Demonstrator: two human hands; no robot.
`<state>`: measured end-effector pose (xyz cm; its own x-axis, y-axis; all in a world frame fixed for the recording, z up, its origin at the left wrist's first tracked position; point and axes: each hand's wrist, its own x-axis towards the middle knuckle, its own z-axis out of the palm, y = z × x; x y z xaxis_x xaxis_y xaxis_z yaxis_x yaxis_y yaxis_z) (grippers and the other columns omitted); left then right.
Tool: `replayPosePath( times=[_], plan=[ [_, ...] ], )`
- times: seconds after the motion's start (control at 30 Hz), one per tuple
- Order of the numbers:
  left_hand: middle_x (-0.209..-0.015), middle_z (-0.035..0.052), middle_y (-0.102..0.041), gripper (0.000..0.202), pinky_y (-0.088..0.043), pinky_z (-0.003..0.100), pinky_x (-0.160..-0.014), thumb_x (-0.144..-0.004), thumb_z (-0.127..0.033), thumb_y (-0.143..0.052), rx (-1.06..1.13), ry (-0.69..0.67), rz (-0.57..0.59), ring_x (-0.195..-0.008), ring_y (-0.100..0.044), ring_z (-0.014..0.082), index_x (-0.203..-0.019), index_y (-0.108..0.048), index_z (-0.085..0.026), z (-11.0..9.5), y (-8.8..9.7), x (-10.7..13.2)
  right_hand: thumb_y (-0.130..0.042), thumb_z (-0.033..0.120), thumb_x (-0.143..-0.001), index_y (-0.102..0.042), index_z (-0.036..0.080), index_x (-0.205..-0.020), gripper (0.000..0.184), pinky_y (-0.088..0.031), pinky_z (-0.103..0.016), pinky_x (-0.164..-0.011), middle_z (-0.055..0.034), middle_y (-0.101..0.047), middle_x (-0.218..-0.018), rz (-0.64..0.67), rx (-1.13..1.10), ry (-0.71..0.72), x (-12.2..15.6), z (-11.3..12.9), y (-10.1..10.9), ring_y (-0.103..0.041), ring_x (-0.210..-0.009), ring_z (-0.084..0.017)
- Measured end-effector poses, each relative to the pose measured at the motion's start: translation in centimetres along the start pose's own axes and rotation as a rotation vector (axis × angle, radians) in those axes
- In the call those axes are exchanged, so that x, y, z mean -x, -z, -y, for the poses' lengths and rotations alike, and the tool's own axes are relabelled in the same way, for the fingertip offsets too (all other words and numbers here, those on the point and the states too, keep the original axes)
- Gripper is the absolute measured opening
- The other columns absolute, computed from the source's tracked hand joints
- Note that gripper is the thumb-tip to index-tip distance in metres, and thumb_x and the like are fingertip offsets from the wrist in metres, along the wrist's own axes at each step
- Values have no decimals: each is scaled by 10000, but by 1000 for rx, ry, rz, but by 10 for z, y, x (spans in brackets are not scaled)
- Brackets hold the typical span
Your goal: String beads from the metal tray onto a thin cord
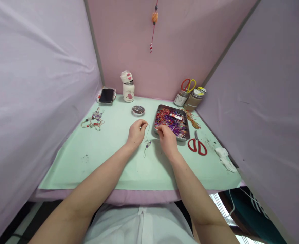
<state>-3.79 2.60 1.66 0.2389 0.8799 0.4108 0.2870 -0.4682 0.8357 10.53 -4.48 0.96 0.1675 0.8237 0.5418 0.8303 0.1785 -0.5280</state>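
Observation:
My left hand (137, 131) is closed in a pinch on a thin cord (147, 133) above the mat. From that cord hangs a small beaded strand (148, 145) with pale and purple beads and a loop at its lower end. My right hand (166, 138) is pinched at the near left edge of a metal tray (189, 133) full of beads. Whatever sits between its fingertips is too small to make out. Mostly purple and red beads (171, 122) fill the tray, with loose cords and a small red and white packet (176, 116) among them.
Right of the tray lie red-handled scissors (197, 145), orange cords (193, 121) and a crumpled white cloth (225, 159). Two jars (181, 99) stand behind. A round container (138, 110), a white bottle (128, 90), a phone (107, 96) and finished-looking beaded strings (94, 120) are at the left and back.

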Motion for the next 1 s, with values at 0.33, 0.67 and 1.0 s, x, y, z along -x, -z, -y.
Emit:
replayPosePath(
  times=[0.33,0.67,1.0],
  plan=[
    [-822,37,-648,126,-441,288,-762,-845,-196,-528,-128,-75,82,-783,-567,158,-770,-628,-186,1,-1,2,-390,64,-832,-663,192,-985,338,-430,-308,-730,-79,-676,-906,147,212,11,3,-1,2,-600,-820,-211],
    [-833,43,-639,147,-431,311,-801,-850,-195,-493,-162,-143,191,-820,-560,175,-784,-625,-192,-3,-5,8,-475,277,-914,-654,176,-964,212,-447,-318,-795,-92,-639,-931,-12,-28,62,3,9,-1,-580,-865,-202],
    [-877,40,-643,87,-353,206,-512,-831,-266,-513,602,305,190,-611,-503,81,-826,-505,-179,-9,0,0,-552,241,-826,-663,192,-780,129,-436,-306,-709,-33,-643,-760,99,-184,-65,2,2,-9,-551,-684,-164]
  ],
)
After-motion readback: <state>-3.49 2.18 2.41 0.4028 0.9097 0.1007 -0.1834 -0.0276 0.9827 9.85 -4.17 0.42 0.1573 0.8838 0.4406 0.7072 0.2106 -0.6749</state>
